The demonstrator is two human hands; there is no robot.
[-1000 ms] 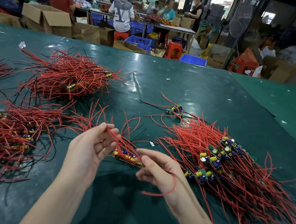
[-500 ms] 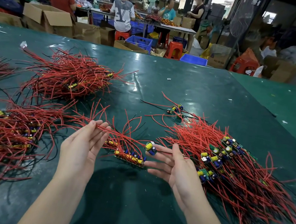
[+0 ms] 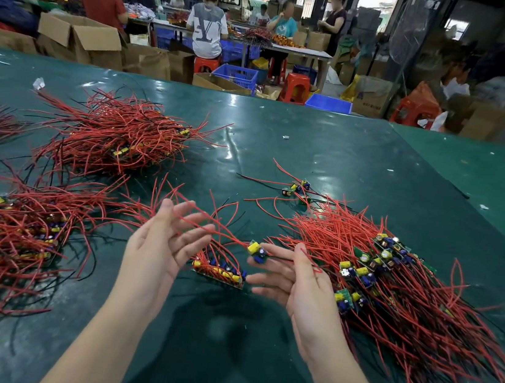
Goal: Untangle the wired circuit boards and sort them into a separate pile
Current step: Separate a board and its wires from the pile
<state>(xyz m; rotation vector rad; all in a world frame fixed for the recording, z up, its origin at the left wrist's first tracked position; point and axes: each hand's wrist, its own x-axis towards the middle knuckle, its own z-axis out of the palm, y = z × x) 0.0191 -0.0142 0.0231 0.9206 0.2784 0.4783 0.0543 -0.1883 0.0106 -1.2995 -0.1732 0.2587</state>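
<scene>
Since half a second ago, little has been shifted: both hands are kept raised over the green tabletop (image 3: 329, 156), and the small circuit board (image 3: 257, 251) with its yellow and blue parts is still carried at the right fingertips.

From the head view, the left hand (image 3: 159, 245) is seen released, palm turned inward, fingers straight and spread; a red wire (image 3: 207, 229) is draped across those fingers and is led to the small circuit board. The right hand (image 3: 292, 281) is held beside it, thumb up and fingers mostly extended; the board is touched by the index fingertip, but whether it is pinched cannot be told.

Below and between the hands, a short row of boards (image 3: 219, 272) is laid flat on the tabletop, with red wires arching up from it. A large tangled heap (image 3: 393, 283) of red-wired boards is spread to the right, just beside the right hand. Two sorted piles are seen to the left: a near pile (image 3: 15, 224) and a far pile (image 3: 117, 138). A few loose boards (image 3: 298, 189) lie beyond the tangled heap.
</scene>
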